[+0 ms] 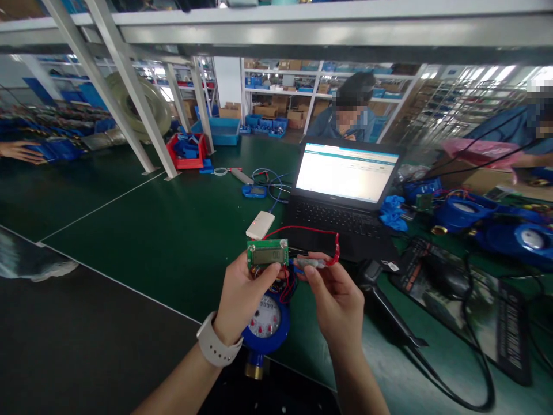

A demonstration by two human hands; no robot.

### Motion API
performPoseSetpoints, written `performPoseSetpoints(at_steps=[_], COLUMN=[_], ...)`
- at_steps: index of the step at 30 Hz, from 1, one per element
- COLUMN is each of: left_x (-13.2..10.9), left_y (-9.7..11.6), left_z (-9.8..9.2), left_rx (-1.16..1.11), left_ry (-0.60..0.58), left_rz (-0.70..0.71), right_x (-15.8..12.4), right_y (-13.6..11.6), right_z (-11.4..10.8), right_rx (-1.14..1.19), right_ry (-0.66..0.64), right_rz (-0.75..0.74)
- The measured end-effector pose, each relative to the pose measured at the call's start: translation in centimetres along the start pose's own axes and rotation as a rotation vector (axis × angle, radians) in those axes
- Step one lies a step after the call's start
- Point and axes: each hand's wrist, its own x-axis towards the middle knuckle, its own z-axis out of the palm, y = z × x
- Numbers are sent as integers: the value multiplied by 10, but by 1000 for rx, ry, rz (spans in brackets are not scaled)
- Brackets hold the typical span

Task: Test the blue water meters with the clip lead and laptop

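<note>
My left hand (248, 294), with a white watch on its wrist, grips a green circuit board with an LCD (268, 255), the thumb on its lower edge. Between the thumb and fingers of my right hand (339, 300) is a small grey connector (309, 263) with a red cable running from it. The connector's tip is close to the board's right side; whether they touch I cannot tell. Below the board sits a blue water meter (268, 323) with a round dial and a brass end, partly hidden by my left hand. Thin wires bunch between board and meter.
Behind my hands stand an open laptop (345, 173) and a white box (260, 225) on a blue cable. At right lie a black barcode scanner (391, 305), a mouse (449, 279) and blue meters (464, 213). A red bin (185, 151) stands far left. Co-workers are around the table.
</note>
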Motion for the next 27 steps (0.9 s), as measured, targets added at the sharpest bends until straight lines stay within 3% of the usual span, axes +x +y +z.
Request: performPoseSetpoints(at_steps=[21, 27], left_x=[-1, -2], left_y=[1, 0], left_z=[0, -1], left_rx=[153, 159], left_ry=[47, 1], left_rz=[58, 79], right_x=[-8, -6], right_y=[4, 2], right_z=[8, 5], right_rx=[-318, -399], right_ry=[60, 39], right_rz=[-204, -241])
